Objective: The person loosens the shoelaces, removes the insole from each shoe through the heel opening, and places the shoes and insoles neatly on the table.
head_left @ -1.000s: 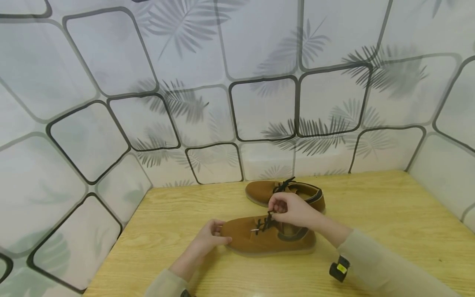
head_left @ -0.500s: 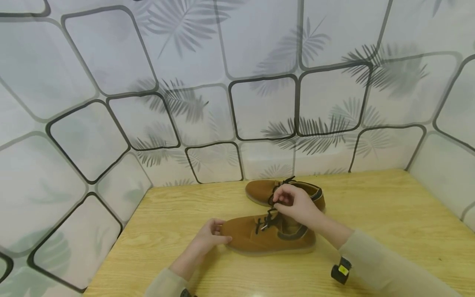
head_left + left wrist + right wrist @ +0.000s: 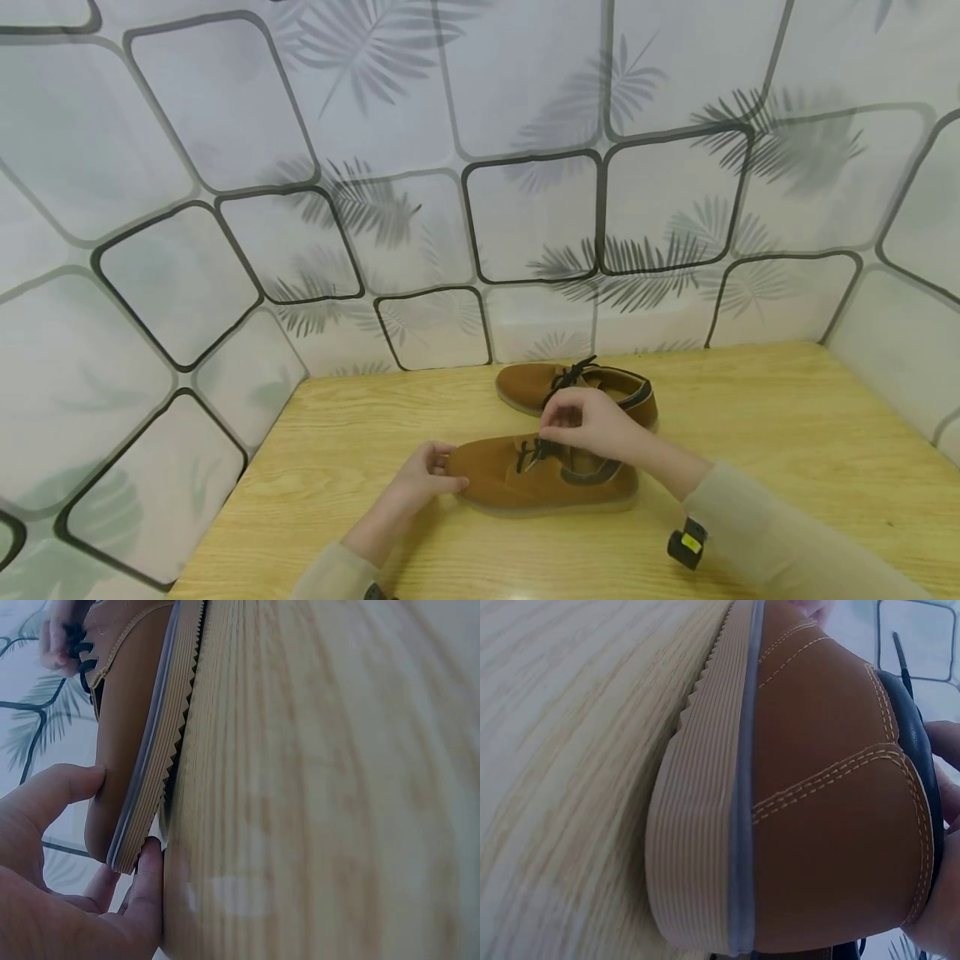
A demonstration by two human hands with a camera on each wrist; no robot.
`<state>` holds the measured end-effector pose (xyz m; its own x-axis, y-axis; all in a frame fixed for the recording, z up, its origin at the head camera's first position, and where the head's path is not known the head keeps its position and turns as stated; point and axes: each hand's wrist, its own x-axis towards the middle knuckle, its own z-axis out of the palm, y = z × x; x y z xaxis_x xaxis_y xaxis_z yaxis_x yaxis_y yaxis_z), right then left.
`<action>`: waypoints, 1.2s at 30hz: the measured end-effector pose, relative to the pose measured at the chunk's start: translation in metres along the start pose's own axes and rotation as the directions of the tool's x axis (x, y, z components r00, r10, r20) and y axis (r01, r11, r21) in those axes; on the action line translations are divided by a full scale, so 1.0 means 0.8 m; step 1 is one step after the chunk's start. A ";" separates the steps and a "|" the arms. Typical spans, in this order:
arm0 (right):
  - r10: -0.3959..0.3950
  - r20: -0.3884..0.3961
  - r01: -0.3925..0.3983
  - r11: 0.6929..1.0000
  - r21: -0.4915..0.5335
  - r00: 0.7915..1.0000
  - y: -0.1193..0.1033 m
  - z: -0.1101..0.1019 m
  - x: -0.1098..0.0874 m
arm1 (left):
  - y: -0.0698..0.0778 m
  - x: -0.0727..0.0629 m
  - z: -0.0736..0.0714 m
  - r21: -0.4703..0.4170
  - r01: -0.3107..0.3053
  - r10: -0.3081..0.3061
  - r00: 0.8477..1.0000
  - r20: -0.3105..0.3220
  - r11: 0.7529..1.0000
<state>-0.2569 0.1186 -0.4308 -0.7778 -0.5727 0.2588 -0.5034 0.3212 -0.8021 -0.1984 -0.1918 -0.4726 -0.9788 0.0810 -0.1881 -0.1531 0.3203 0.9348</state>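
Observation:
A brown shoe (image 3: 487, 479) with black laces lies on its sole on the wooden table, toe to the left. My left hand (image 3: 423, 483) grips its toe; in the left wrist view the thumb (image 3: 71, 784) presses the upper while a finger reaches under the sole's edge. Above the tongue, my right hand (image 3: 588, 427) pinches the black shoelace (image 3: 529, 455) between thumb and forefinger. The lace tip in the fingers is hidden. In the right wrist view the shoe's heel (image 3: 825, 870) fills the middle, and the right hand shows only at the edge.
Behind it stands the matching brown shoe (image 3: 528, 386), its black lace sticking up, partly covered by my right hand. The wooden table (image 3: 360, 417) meets a patterned curtain (image 3: 540, 325) at the back and sides. A black wrist device (image 3: 686, 543) hangs at my right sleeve.
My right hand lifted the lace up and toward the far shoe, then came back down to the near shoe's lacing. The lace's pale tip swung downward. My left hand stays put.

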 end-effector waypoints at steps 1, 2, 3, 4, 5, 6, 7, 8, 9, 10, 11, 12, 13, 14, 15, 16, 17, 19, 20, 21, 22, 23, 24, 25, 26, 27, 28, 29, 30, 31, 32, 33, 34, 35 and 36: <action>-0.006 0.016 0.006 1.000 -0.009 1.000 0.000 0.000 0.000 | 0.000 0.000 0.000 0.001 0.000 0.000 1.000 -0.001 1.000; -0.014 0.029 0.015 1.000 -0.016 0.999 0.000 -0.001 0.000 | 0.000 0.000 0.000 0.002 0.000 0.000 1.000 -0.001 1.000; -0.021 0.039 0.022 0.999 -0.024 0.999 0.000 -0.001 -0.001 | 0.000 0.000 0.000 0.002 -0.001 0.001 1.000 -0.001 1.000; -0.026 0.048 0.028 0.999 -0.034 0.999 0.000 -0.002 -0.001 | -0.001 0.000 0.000 0.002 0.000 0.000 1.000 -0.002 1.000; -0.033 0.056 0.035 0.999 -0.037 0.998 0.001 -0.002 -0.001 | -0.001 0.000 0.000 0.002 0.001 -0.001 1.000 -0.001 1.000; -0.034 0.063 0.037 0.998 -0.043 0.997 0.001 -0.002 -0.001 | -0.001 0.000 0.000 0.002 0.001 -0.001 1.000 -0.002 1.000; -0.035 0.068 0.038 0.998 -0.050 0.997 0.001 -0.002 -0.002 | -0.001 0.001 0.000 0.003 0.002 -0.002 1.000 -0.001 1.000; -0.034 0.072 0.038 0.998 -0.055 0.997 0.001 -0.003 -0.002 | -0.001 0.000 0.000 0.002 0.001 -0.001 1.000 0.001 1.000; -0.032 0.077 0.036 0.998 -0.060 0.997 0.000 -0.003 -0.002 | -0.001 0.000 0.000 0.001 0.000 0.000 1.000 0.001 1.000; -0.031 0.081 0.036 0.997 -0.064 0.996 0.000 -0.003 -0.002 | -0.001 0.000 0.000 0.002 0.002 -0.002 1.000 0.001 1.000; -0.035 0.085 0.041 0.997 -0.065 0.996 0.000 -0.002 -0.002 | 0.000 0.000 0.000 0.002 0.001 -0.001 1.000 0.001 1.000; -0.034 0.087 0.041 0.997 -0.071 0.996 0.000 -0.002 -0.002 | 0.000 -0.001 0.000 0.000 -0.001 0.001 1.000 0.002 1.000; -0.037 0.091 0.044 0.996 -0.073 0.995 0.000 -0.002 -0.002 | 0.000 -0.001 0.000 0.000 -0.002 0.002 1.000 0.003 1.000; -0.043 0.093 0.050 0.996 -0.076 0.995 0.000 -0.002 -0.002 | 0.001 -0.001 0.000 -0.001 -0.003 0.003 1.000 0.004 1.000; -0.050 0.095 0.058 0.995 -0.082 0.994 0.000 -0.002 -0.002 | 0.001 -0.001 0.000 -0.001 -0.002 0.002 1.000 0.005 1.000; -0.058 0.097 0.066 0.994 -0.086 0.994 0.001 -0.003 -0.002 | 0.001 -0.001 0.000 -0.001 -0.001 0.001 1.000 0.005 1.000; -0.069 0.099 0.078 0.993 -0.090 0.993 0.001 -0.003 -0.002 | 0.001 -0.002 0.000 -0.001 -0.002 0.002 1.000 0.007 1.000; -0.079 0.104 0.089 0.991 -0.100 0.991 0.001 -0.004 -0.002 | 0.001 -0.001 0.000 0.000 -0.003 0.003 1.000 0.008 1.000; -0.082 0.107 0.093 0.990 -0.103 0.991 0.001 -0.005 -0.002 | 0.001 -0.002 0.000 0.000 -0.003 0.003 1.000 0.009 1.000; -0.082 0.112 0.094 0.990 -0.103 0.990 0.000 -0.005 -0.002 | 0.001 -0.002 0.000 0.000 -0.004 0.004 1.000 0.009 1.000; -0.083 0.117 0.095 0.990 -0.101 0.990 0.000 -0.006 -0.001 | 0.001 -0.001 -0.001 0.001 -0.005 0.005 1.000 0.010 1.000; -0.081 0.121 0.094 0.991 -0.098 0.989 0.000 -0.006 -0.001 | 0.001 -0.001 -0.001 0.002 -0.006 0.006 1.000 0.010 1.000; -0.076 0.126 0.088 0.992 -0.096 0.989 -0.001 -0.006 0.000 | 0.000 -0.001 -0.001 0.002 -0.006 0.006 1.000 0.011 1.000; -0.068 0.130 0.080 0.992 -0.095 0.989 -0.001 -0.007 0.000 | 0.000 -0.001 -0.001 0.003 -0.005 0.005 1.000 0.011 1.000; -0.062 0.134 0.074 0.993 -0.094 0.989 -0.001 -0.007 0.001 | 0.000 -0.001 -0.001 0.003 -0.006 0.006 1.000 0.011 1.000; -0.055 0.137 0.068 0.993 -0.091 0.989 -0.001 -0.007 0.001 | 0.000 -0.001 -0.001 0.004 -0.006 0.006 1.000 0.011 1.000; -0.054 0.141 0.067 0.994 -0.089 0.989 -0.001 -0.006 0.002 | 0.000 -0.001 -0.001 0.003 -0.007 0.007 1.000 0.011 1.000; -0.045 0.142 0.058 0.994 -0.088 0.989 -0.001 -0.006 0.002 | 0.000 -0.001 -0.001 0.002 -0.007 0.007 1.000 0.010 1.000; -0.036 0.142 0.049 0.995 -0.086 0.989 -0.001 -0.006 0.003 | 0.000 -0.001 -0.001 0.002 -0.006 0.006 1.000 0.009 1.000; -0.028 0.141 0.040 0.996 -0.080 0.990 -0.001 -0.006 0.003 | 0.000 -0.001 0.000 0.004 -0.004 0.004 1.000 0.000 1.000; -0.023 0.137 0.033 0.997 -0.074 0.990 -0.001 -0.006 0.003 | 0.001 0.000 0.000 0.005 -0.001 0.001 1.000 -0.009 1.000; -0.014 0.131 0.023 0.997 -0.068 0.991 -0.001 -0.006 0.004 | 0.001 0.000 0.001 0.006 0.003 -0.002 1.000 -0.018 1.000; -0.004 0.123 0.012 0.998 -0.064 0.992 -0.002 -0.005 0.004 | 0.001 0.000 0.001 0.008 0.007 -0.007 1.000 -0.025 1.000; 0.011 0.112 -0.004 0.998 -0.064 0.994 -0.002 -0.005 0.004 | 0.001 0.001 0.001 0.010 0.012 -0.011 0.999 -0.032 1.000; 0.024 0.101 -0.018 0.998 -0.058 0.995 -0.003 -0.005 0.005 | 0.001 0.001 0.002 0.013 0.016 -0.015 0.999 -0.040 1.000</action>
<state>-0.2603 0.1186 -0.4258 -0.7475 -0.6383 0.1840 -0.5102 0.3742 -0.7744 -0.1993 -0.1900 -0.4724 -0.9809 0.0386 -0.1904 -0.1670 0.3334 0.9279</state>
